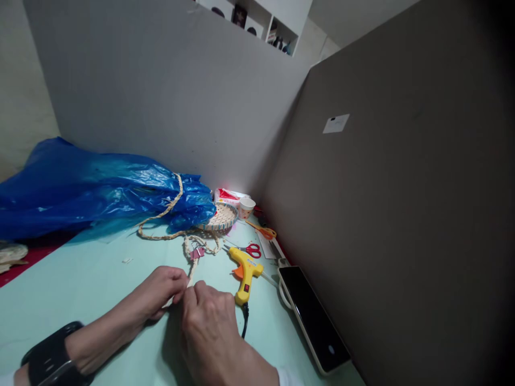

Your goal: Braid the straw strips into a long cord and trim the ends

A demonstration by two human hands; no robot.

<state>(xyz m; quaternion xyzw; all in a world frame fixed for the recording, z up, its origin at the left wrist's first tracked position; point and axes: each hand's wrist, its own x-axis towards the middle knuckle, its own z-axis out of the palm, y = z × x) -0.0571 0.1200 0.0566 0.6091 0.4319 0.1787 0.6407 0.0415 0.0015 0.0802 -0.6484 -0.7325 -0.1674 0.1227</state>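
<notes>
The left hand [171, 287] is nearly closed, with its finger and thumb pinching a straw-colored braid [193, 269]. The right hand [211, 316] is right beside it. Its fingers are curled in, but the tips are hidden, so I cannot tell what they hold. The braid goes up from the hands along the desk [120, 295] to a pink clip [197, 253] that bites onto it. Past the clip, the braid makes loops on the desk, and a long part bends left and goes up over a big shiny blue bag [120, 187]. A round woven basket [221, 217] sits by the end of the bag, with a paper cup [246, 208] next to it. To the right of the hands lies a yellow glue gun [246, 273] with an orange trigger. Small scissors with red handles [253, 250] lie just past it. A black-screened phone [314, 321] rests near the dark wall [394, 187].
</notes>
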